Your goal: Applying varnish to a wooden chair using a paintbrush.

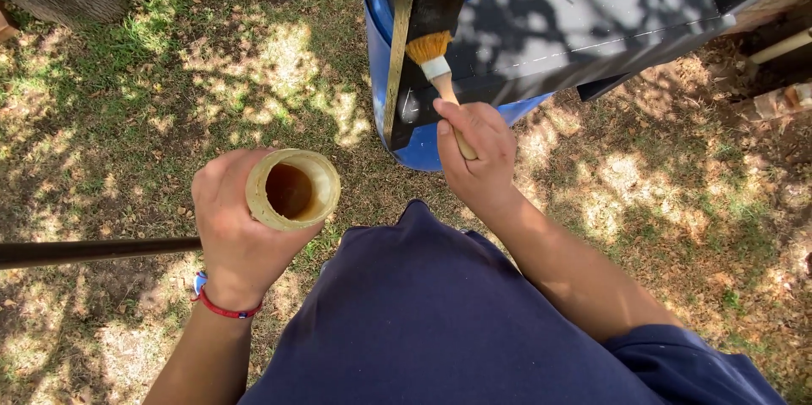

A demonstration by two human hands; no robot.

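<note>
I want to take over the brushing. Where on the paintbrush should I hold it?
Grip the paintbrush on its bare wooden handle, below the white ferrule, coming from the near side as the right hand does. The bristles point up and away, so that end stays free.

Blue barrel — dark board across

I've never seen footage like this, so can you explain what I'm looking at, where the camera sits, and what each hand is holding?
This is one view from a camera worn on a person's head, looking down over their dark blue shirt. No machine is here, only two bare hands. The left hand has its grip around a hollow bamboo cup with amber liquid inside. The right hand holds a paintbrush against a dark board resting over a blue barrel. Below is grass in dappled shade.
</note>
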